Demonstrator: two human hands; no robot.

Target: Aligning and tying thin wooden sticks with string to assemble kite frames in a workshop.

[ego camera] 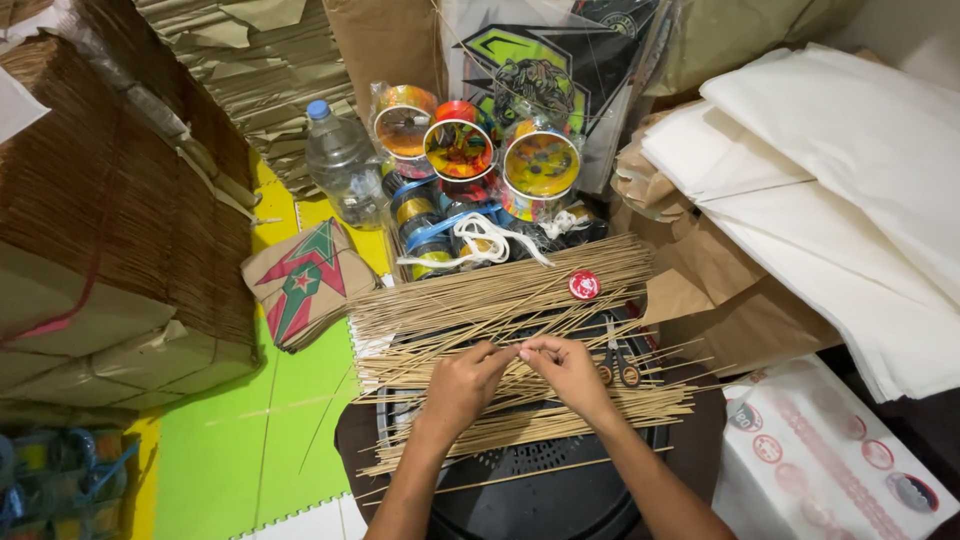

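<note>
Bamboo sticks [500, 300] lie heaped over a round black grille [540, 490] as the left hand [462, 385] and right hand [568, 368] pinch one thin stick between meeting fingertips

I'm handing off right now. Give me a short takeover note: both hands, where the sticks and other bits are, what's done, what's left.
Left hand and right hand: fingertips meet, pinching one thin stick over the stick pile.
Pile lies spread across the black round grille.
Scissors just right of the right hand; red round cap on the sticks; string spools behind.
Done: cannot tell.
Left: most sticks lie loose.
</note>
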